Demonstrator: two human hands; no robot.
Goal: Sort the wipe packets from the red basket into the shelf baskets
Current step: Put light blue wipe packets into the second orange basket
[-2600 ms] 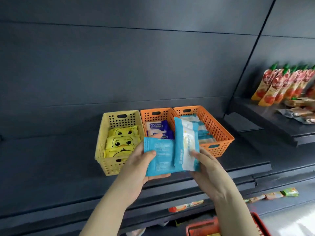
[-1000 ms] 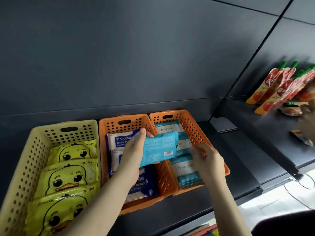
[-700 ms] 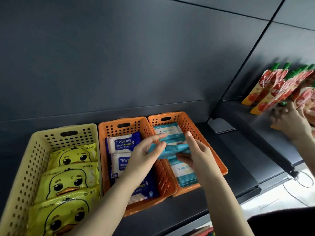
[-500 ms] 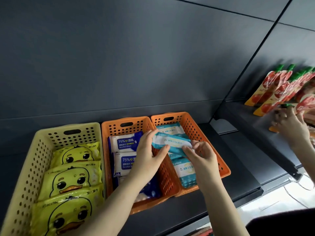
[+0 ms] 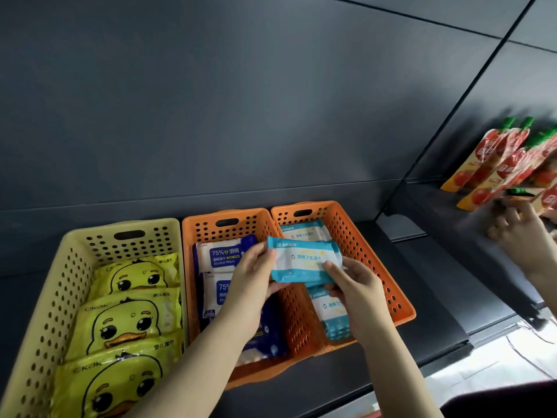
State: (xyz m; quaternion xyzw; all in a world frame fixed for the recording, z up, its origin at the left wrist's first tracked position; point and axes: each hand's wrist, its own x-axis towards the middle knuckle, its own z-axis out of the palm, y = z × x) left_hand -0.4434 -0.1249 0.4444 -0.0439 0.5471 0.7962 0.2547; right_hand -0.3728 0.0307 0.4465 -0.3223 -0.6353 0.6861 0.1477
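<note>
Head view shows left hand [image 5: 253, 276] and right hand [image 5: 352, 285] pinching opposite sides of the wipe packet [image 5: 304, 260] above the right orange basket [image 5: 401, 303], a seemingly light, soft, slippery pack best gripped by its sealed ends.

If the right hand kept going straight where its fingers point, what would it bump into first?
The right hand is pinching the teal wipe packet, so that comes first. Past it, probably the left hand, though depth is unclear.

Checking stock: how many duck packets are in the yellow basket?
3, all in the yellow basket: back packet, middle packet, front packet. Others may lie hidden beneath.
</note>
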